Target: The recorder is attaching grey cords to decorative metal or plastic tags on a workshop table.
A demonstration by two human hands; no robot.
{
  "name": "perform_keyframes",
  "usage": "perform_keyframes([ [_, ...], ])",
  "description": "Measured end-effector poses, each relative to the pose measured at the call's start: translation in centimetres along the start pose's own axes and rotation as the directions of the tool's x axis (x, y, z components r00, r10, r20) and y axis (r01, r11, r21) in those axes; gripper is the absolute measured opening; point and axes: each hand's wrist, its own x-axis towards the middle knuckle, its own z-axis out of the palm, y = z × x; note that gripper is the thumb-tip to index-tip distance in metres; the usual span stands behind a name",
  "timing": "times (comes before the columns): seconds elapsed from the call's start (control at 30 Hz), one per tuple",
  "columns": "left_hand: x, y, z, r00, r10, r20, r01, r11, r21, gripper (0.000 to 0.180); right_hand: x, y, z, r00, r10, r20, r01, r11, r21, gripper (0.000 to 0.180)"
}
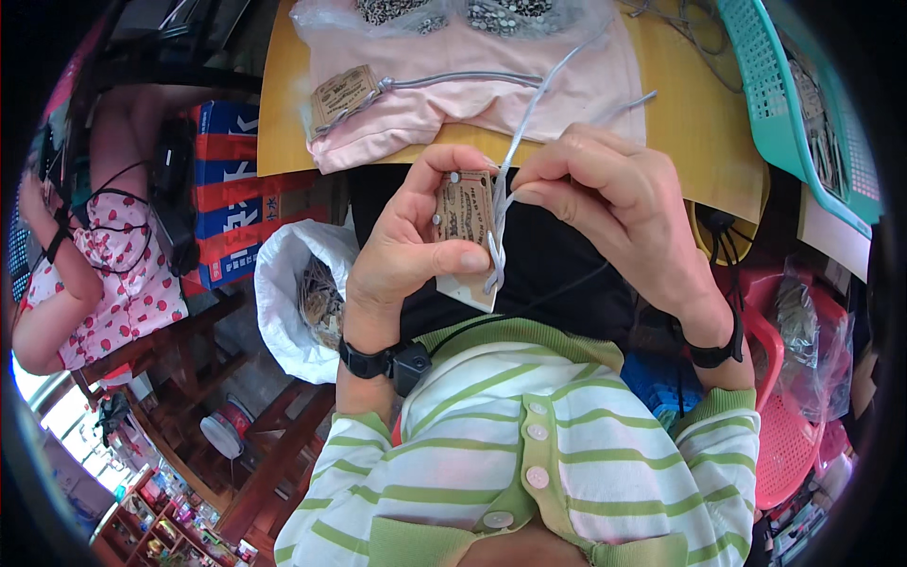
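Note:
My left hand (416, 236) holds a small stack of brown card tags (466, 227) upright, thumb pressed on the front and fingers curled behind. My right hand (605, 203) pinches a grey cord (518, 142) right beside the tags' right edge. The cord hangs in a loop (493, 274) down along the tags and also runs up toward the table. A black band sits on each wrist. On the wooden table (690, 123) ahead lies a pink folded cloth (491, 80) with another tagged cord (342, 93) on it.
A clear bag of small metal pieces (472, 13) lies at the cloth's far edge. A teal basket (784, 94) stands at the right. A white bag of tags (302, 293) sits low at the left, by stacked boxes (236, 189). Another person (104, 255) sits at far left.

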Motion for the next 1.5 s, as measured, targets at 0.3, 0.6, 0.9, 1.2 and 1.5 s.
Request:
perform_keyframes([
  [0.3,1.0,-0.1,1.1,0.995,0.098,-0.019,-0.093,0.977,0.194,0.041,1.0,0.1,0.1,0.895,0.441,0.069,-0.426,0.799,0.424,0.03],
  [0.6,0.7,1.2,1.3,0.99,0.125,-0.06,-0.103,0.954,0.283,0.042,1.2,-1.3,0.3,0.918,0.395,-0.039,-0.323,0.799,0.508,0.015],
  [0.9,0.4,0.6,0.6,0.985,0.17,0.019,-0.171,0.983,0.064,0.038,0.9,0.0,0.2,0.948,0.299,-0.108,-0.237,0.891,0.387,0.016],
  [1.2,1.6,0.5,0.3,0.99,0.124,-0.066,-0.121,0.991,0.059,0.039,1.4,0.2,-0.8,0.866,0.467,0.178,-0.494,0.752,0.437,0.025],
  [1.5,2.2,0.9,-0.7,0.993,0.112,-0.042,-0.103,0.978,0.18,0.039,1.8,1.1,-1.0,0.849,0.489,0.202,-0.529,0.79,0.311,0.039],
])
